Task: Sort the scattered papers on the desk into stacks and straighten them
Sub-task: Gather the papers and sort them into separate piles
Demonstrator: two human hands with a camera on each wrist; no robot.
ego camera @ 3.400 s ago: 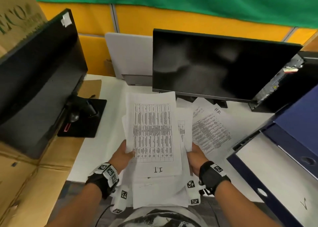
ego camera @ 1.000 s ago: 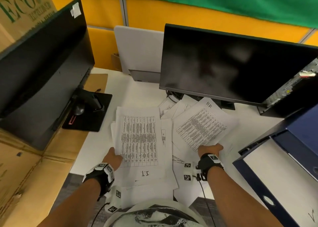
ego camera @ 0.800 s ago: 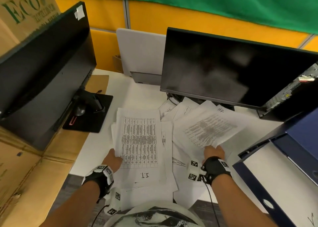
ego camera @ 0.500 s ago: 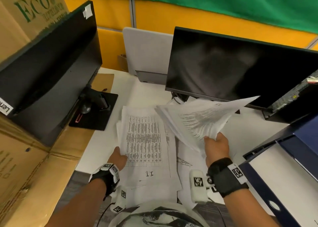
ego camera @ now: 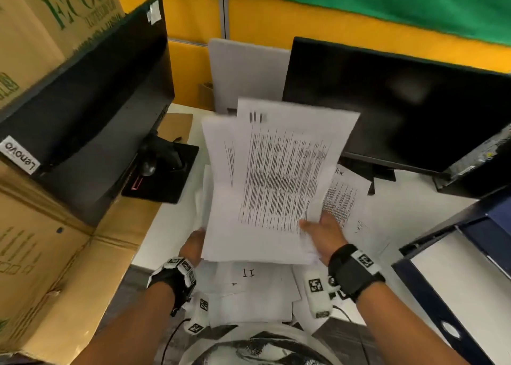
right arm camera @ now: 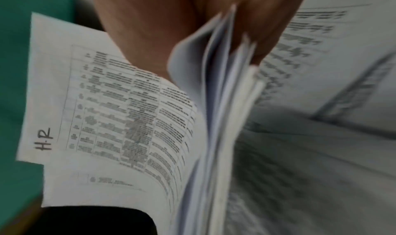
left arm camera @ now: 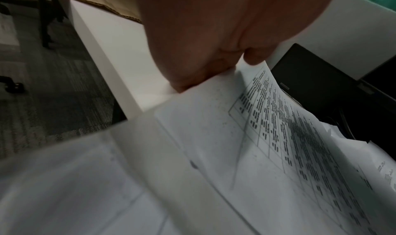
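My right hand [ego camera: 322, 232] grips a bundle of printed sheets [ego camera: 276, 176] by its lower right corner and holds it raised, tilted over the left stack. In the right wrist view my fingers [right arm camera: 268, 40] pinch several sheet edges [right arm camera: 225, 94], the outer sheet marked "H.R" [right arm camera: 107, 111]. My left hand [ego camera: 193, 244] holds the left edge of the lower stack [ego camera: 249, 281], which lies at the desk's near edge. In the left wrist view my thumb and fingers [left arm camera: 203, 65] pinch a printed table sheet [left arm camera: 278, 137]. Another loose printed sheet [ego camera: 343, 196] lies on the desk to the right.
A black monitor [ego camera: 387, 107] stands behind the papers, a second [ego camera: 91, 110] at the left with its base [ego camera: 163, 176] on the white desk [ego camera: 171, 226]. Cardboard boxes [ego camera: 41, 254] line the left. A dark blue folder [ego camera: 456, 281] lies at the right.
My right hand lifted a bundle of sheets from the desk's right side and swung it left, over the stack under my left hand. The left hand stayed at the stack's edge.
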